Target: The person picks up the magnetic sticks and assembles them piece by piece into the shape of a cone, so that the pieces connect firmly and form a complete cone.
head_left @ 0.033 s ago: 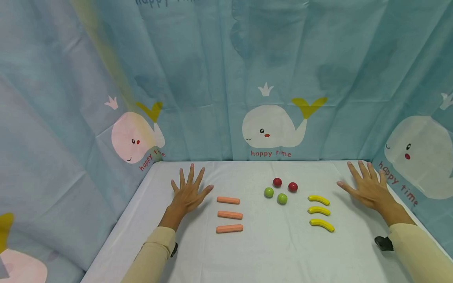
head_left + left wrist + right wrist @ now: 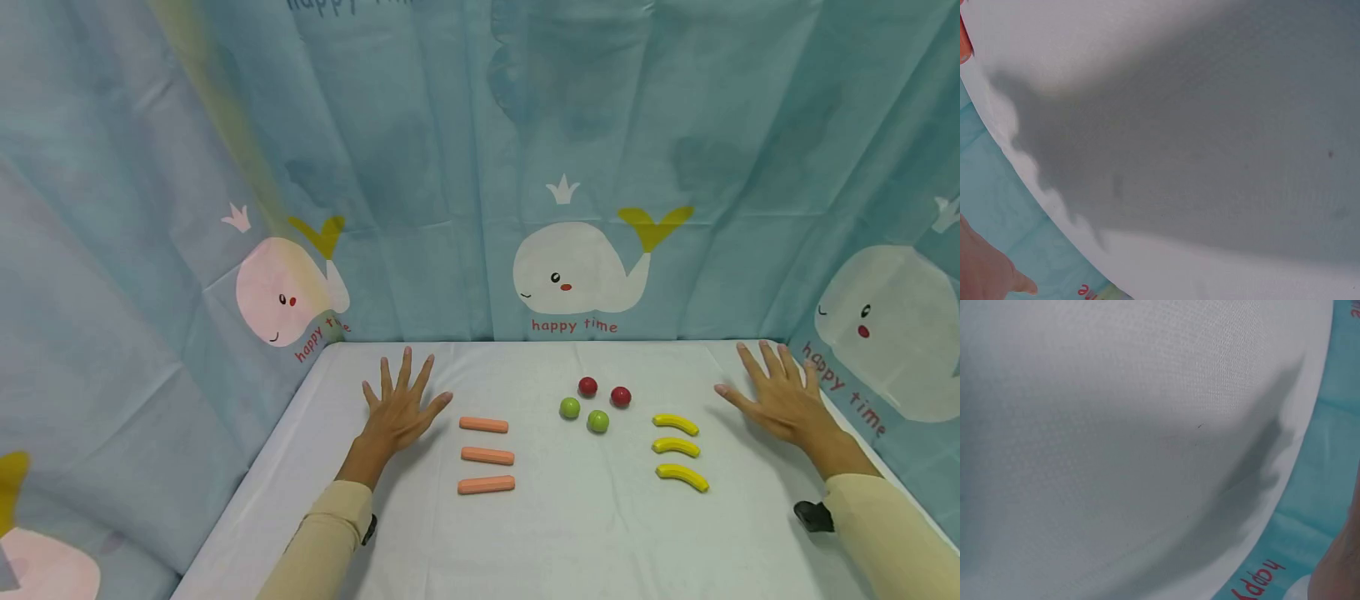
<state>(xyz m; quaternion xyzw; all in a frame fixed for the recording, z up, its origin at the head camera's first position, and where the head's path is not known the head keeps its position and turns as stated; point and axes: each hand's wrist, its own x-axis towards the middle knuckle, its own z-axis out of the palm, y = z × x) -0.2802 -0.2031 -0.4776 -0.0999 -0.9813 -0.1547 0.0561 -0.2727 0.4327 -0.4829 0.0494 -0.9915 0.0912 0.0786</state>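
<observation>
The counter (image 2: 555, 542) is covered in white, and its left, back and right edges are enclosed by blue-green curtains (image 2: 420, 167). White whales (image 2: 555, 250) with yellow tails are printed on the curtains, with "happy time" lettering (image 2: 574, 326) set in red below them.

Three orange-pink sticks (image 2: 486, 456) are laid crosswise in a column left of the counter's middle, well apart from its left edge. Nearer the back edge, two red balls (image 2: 588, 387) and two green balls (image 2: 597, 422) are grouped, the red ones set farther back. Three small yellow bananas (image 2: 677, 447) are lined up in a column toward the right edge.

The left hand (image 2: 397, 417) is held above the counter near the back left corner, its fingers fanned wide; it is released, and the sticks are placed just beyond its thumb. The right hand (image 2: 783, 404) is held likewise near the back right corner, fingers spread and grasp released, with the bananas nearest to it. Beige sleeves (image 2: 337, 517) are worn on both arms. Shadows (image 2: 1179, 150) are cast on the white covering below the hands.
</observation>
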